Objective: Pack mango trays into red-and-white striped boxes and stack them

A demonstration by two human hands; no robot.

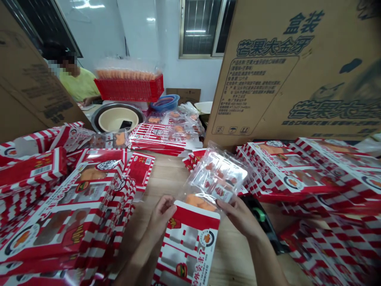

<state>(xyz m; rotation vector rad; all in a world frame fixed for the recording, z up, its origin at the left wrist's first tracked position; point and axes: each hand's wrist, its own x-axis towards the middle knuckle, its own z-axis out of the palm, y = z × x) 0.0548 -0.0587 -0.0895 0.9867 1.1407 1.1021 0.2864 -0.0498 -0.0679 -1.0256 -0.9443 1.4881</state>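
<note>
My left hand (163, 213) is closed on the upper left edge of a red and white windowed box (190, 242). The box tilts toward me, its printed front facing up. At its top end lies a clear plastic tray pack (218, 171) with orange pieces and small printed packets inside. My right hand (236, 212) pinches the lower right corner of that pack. The pack's lower end meets the box's top edge; how far it sits inside I cannot tell.
Stacks of filled boxes stand at left (71, 198) and right (285, 171). A black tape dispenser (263, 218) lies right of my hand. Large cardboard cartons (268, 87) rise on both sides. Behind are flat boxes, a cream basin (107, 117), a red crate (131, 89) and a person in yellow (76, 83).
</note>
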